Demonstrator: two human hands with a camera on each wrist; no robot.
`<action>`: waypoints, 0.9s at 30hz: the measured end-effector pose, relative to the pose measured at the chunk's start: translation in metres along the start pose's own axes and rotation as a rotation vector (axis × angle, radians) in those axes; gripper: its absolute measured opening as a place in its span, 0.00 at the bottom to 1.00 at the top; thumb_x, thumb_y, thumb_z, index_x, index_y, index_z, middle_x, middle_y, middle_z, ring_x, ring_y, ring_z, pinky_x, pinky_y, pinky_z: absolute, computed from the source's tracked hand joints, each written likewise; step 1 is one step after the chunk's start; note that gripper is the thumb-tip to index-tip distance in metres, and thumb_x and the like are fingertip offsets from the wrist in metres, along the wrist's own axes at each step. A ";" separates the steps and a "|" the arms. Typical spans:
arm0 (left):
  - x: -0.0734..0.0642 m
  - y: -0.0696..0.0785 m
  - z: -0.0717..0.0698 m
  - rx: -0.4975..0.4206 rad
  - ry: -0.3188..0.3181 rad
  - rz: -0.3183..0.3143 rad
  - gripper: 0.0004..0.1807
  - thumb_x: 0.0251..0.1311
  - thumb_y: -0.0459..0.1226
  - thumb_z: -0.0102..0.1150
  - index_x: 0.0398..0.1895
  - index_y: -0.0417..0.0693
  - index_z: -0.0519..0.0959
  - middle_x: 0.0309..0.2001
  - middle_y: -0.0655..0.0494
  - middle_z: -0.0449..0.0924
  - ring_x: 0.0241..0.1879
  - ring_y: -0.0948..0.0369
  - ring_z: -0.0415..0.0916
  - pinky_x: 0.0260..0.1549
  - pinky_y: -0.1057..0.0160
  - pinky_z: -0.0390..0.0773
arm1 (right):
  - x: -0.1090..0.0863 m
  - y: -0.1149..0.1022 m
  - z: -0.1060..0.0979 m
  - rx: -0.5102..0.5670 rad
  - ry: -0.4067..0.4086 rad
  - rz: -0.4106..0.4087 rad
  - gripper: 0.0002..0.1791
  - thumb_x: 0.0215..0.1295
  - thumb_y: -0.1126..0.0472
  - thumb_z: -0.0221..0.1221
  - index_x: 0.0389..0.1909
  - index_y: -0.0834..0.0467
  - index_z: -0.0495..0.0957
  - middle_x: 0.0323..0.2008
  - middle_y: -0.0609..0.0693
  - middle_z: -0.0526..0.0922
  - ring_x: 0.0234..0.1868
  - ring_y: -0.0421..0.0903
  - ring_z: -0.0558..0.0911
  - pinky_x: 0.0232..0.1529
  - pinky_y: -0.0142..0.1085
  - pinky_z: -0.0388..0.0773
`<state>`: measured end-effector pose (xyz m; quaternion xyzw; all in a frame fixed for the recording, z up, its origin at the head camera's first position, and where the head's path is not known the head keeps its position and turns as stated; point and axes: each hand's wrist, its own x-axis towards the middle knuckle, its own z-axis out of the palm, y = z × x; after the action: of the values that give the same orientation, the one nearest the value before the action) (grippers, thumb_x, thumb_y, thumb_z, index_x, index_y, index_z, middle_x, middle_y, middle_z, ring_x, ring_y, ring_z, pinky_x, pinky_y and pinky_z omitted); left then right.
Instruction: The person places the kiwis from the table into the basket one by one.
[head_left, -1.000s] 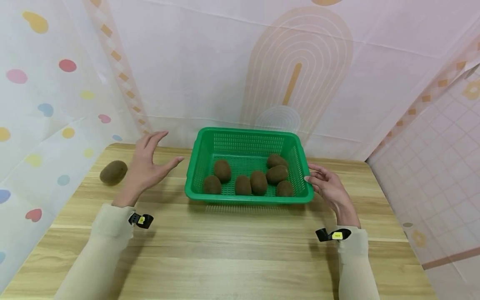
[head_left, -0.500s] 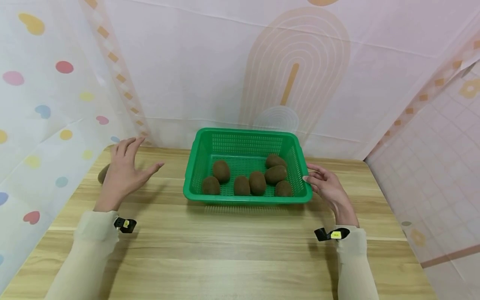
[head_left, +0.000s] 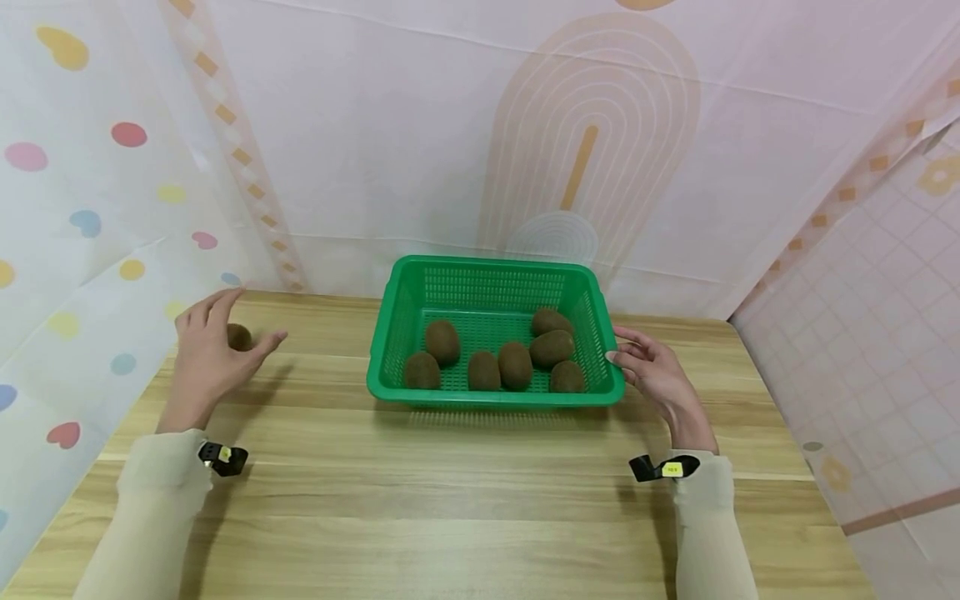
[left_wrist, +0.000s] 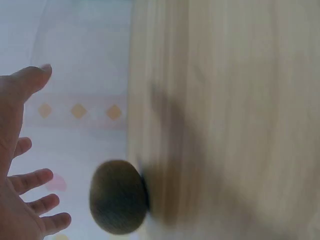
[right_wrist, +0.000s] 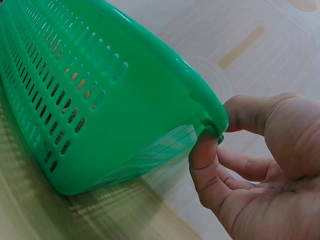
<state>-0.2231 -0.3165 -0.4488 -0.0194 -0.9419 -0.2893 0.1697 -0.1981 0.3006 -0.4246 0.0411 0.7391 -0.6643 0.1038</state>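
Observation:
My left hand is over the left part of the table, fingers spread and thumb held apart. Just beyond its palm lies a brown kiwi, partly hidden by the hand. In the left wrist view a gap separates the same kiwi from the fingers, and nothing is held. At the right end of a green plastic basket, my right hand pinches the rim between thumb and curled fingers, as the right wrist view also shows. Several kiwis lie inside the basket on its slotted floor.
The wooden table meets a pale patterned cloth right behind the basket. Similar cloth hangs along the left side, close to the left hand, and more on the right.
My left hand has moved left and slightly down, past the loose kiwi, which now shows between thumb and fingers instead of left of the hand. My right hand stays on the basket rim.

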 end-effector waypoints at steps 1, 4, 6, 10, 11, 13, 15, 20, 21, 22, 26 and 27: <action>-0.001 -0.003 0.000 -0.003 -0.002 -0.011 0.50 0.62 0.55 0.68 0.81 0.48 0.56 0.79 0.35 0.52 0.75 0.31 0.44 0.64 0.24 0.56 | 0.000 0.000 0.000 0.001 -0.001 0.000 0.33 0.75 0.64 0.59 0.78 0.58 0.61 0.45 0.44 0.79 0.42 0.35 0.80 0.41 0.24 0.82; -0.003 -0.011 -0.001 -0.013 -0.014 -0.045 0.50 0.63 0.54 0.68 0.81 0.48 0.54 0.77 0.30 0.51 0.74 0.29 0.44 0.61 0.24 0.56 | 0.000 0.000 0.000 0.006 -0.003 -0.003 0.33 0.75 0.65 0.59 0.77 0.58 0.61 0.45 0.44 0.79 0.42 0.35 0.80 0.40 0.24 0.81; -0.005 -0.016 -0.002 -0.016 -0.030 -0.067 0.50 0.65 0.54 0.66 0.82 0.46 0.52 0.76 0.26 0.50 0.73 0.28 0.44 0.60 0.23 0.56 | 0.000 0.000 0.000 0.012 -0.005 -0.006 0.33 0.75 0.65 0.59 0.77 0.58 0.61 0.45 0.44 0.79 0.42 0.35 0.80 0.41 0.24 0.82; -0.008 -0.025 -0.003 -0.026 -0.075 -0.129 0.50 0.69 0.54 0.61 0.82 0.41 0.48 0.75 0.20 0.46 0.69 0.23 0.45 0.55 0.21 0.59 | 0.000 0.000 0.000 0.022 -0.009 -0.011 0.33 0.75 0.65 0.59 0.77 0.59 0.61 0.46 0.45 0.80 0.43 0.36 0.81 0.42 0.25 0.83; -0.009 -0.027 -0.003 -0.032 -0.086 -0.148 0.50 0.69 0.54 0.60 0.82 0.41 0.47 0.75 0.20 0.45 0.68 0.22 0.45 0.54 0.21 0.59 | 0.000 0.000 0.000 0.020 -0.009 -0.012 0.33 0.75 0.65 0.59 0.77 0.59 0.61 0.46 0.45 0.80 0.43 0.36 0.81 0.42 0.25 0.83; -0.010 -0.032 -0.003 -0.046 -0.099 -0.180 0.49 0.70 0.53 0.60 0.82 0.40 0.47 0.74 0.18 0.45 0.67 0.21 0.47 0.52 0.21 0.61 | 0.000 0.001 0.000 0.012 -0.008 -0.012 0.33 0.75 0.65 0.59 0.77 0.59 0.61 0.46 0.44 0.79 0.43 0.35 0.81 0.42 0.25 0.83; -0.011 -0.036 -0.002 -0.061 -0.104 -0.202 0.48 0.71 0.52 0.59 0.82 0.39 0.47 0.72 0.16 0.48 0.64 0.21 0.51 0.50 0.23 0.63 | 0.000 0.001 -0.001 0.002 -0.007 -0.011 0.33 0.75 0.64 0.58 0.77 0.58 0.61 0.46 0.44 0.79 0.43 0.35 0.81 0.42 0.25 0.82; -0.014 -0.043 0.000 -0.085 -0.100 -0.243 0.43 0.72 0.46 0.57 0.80 0.35 0.51 0.67 0.15 0.56 0.60 0.24 0.60 0.48 0.29 0.68 | 0.001 0.002 -0.001 0.006 -0.007 -0.015 0.33 0.75 0.65 0.58 0.77 0.59 0.61 0.46 0.44 0.80 0.44 0.35 0.82 0.43 0.25 0.84; -0.014 -0.043 0.001 -0.086 -0.100 -0.252 0.42 0.72 0.45 0.56 0.80 0.35 0.52 0.67 0.16 0.57 0.60 0.24 0.60 0.48 0.29 0.69 | 0.001 0.003 -0.001 0.011 -0.008 -0.017 0.33 0.75 0.65 0.58 0.77 0.59 0.61 0.46 0.44 0.80 0.44 0.35 0.82 0.44 0.25 0.84; -0.014 -0.044 0.001 -0.089 -0.101 -0.261 0.41 0.72 0.44 0.56 0.80 0.35 0.53 0.67 0.16 0.57 0.60 0.24 0.61 0.49 0.28 0.69 | 0.001 0.003 0.000 0.016 -0.009 -0.020 0.33 0.75 0.66 0.58 0.77 0.59 0.61 0.46 0.44 0.81 0.45 0.35 0.82 0.44 0.26 0.84; -0.014 -0.045 0.000 -0.097 -0.095 -0.286 0.38 0.72 0.43 0.57 0.79 0.37 0.57 0.69 0.19 0.59 0.64 0.24 0.60 0.54 0.28 0.69 | 0.002 0.003 0.000 0.027 -0.014 -0.025 0.33 0.74 0.66 0.58 0.77 0.60 0.61 0.45 0.44 0.81 0.45 0.35 0.83 0.45 0.26 0.85; -0.014 -0.045 0.000 -0.098 -0.093 -0.286 0.38 0.72 0.43 0.57 0.79 0.37 0.57 0.69 0.19 0.60 0.64 0.24 0.60 0.54 0.28 0.69 | 0.002 0.003 0.000 0.030 -0.014 -0.025 0.33 0.74 0.66 0.58 0.77 0.60 0.61 0.45 0.44 0.82 0.44 0.35 0.83 0.45 0.26 0.85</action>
<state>-0.2162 -0.3527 -0.4775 0.0933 -0.9266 -0.3550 0.0817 -0.1993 0.3012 -0.4277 0.0290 0.7289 -0.6767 0.0999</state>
